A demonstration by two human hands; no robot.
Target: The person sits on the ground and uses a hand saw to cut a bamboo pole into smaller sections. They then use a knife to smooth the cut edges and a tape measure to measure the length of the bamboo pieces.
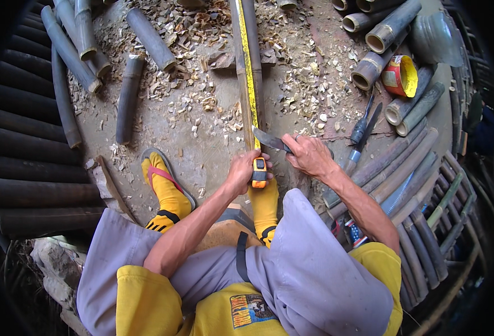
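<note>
A long bamboo pole (256,84) runs away from me between my feet, and the yellow blade of a tape measure lies stretched along it. My left hand (241,172) is closed at the pole's near end, around the orange and black tape measure (260,175); part of its grip is hidden. My right hand (309,155) grips the handle of a knife (270,140). The knife's dark blade points left, its tip at the tape and the pole's edge just beyond my left hand.
Wood chips (188,50) litter the ground. Cut bamboo pieces (129,101) lie at left, more bamboo tubes (389,33) at far right. A red and yellow can (399,75) stands by them. Another knife (367,131) lies right of my hand. Dark bamboo poles (40,193) line the left side.
</note>
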